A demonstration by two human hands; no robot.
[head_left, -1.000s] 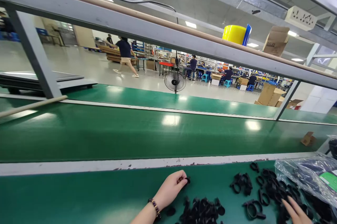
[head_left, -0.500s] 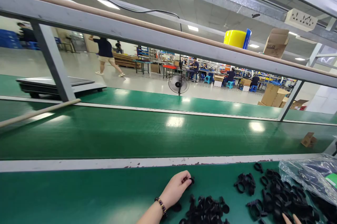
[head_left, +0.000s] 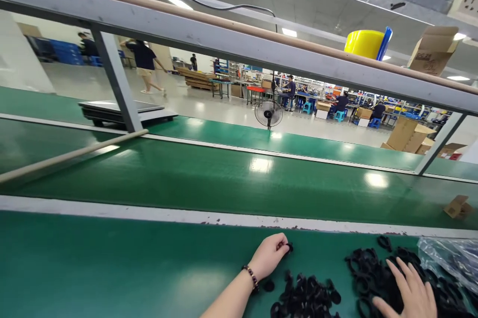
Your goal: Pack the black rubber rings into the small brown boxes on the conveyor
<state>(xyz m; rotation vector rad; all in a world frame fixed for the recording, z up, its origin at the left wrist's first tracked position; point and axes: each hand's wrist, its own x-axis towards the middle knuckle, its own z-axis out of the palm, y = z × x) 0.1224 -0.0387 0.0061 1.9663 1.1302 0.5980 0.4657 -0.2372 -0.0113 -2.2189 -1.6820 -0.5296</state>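
Note:
My left hand (head_left: 269,256) rests on the green bench surface (head_left: 112,268), its fingers curled round a small black ring part (head_left: 288,247); a beaded bracelet sits on that wrist. Just right of it lies a heap of black ring parts (head_left: 304,298). My right hand (head_left: 411,293) lies flat with fingers spread on a second, larger pile of black ring clips (head_left: 369,268) at the lower right.
A clear plastic bag (head_left: 451,258) lies at the far right. Beyond a white strip runs a green conveyor belt (head_left: 224,183) carrying a small cardboard box (head_left: 458,207). A grey frame rail (head_left: 224,44) crosses overhead. Other people work and walk in the hall behind.
The view has swung left. My right hand has come up from the bottom edge onto the right pile of clips. My left hand stays closed on the small black part.

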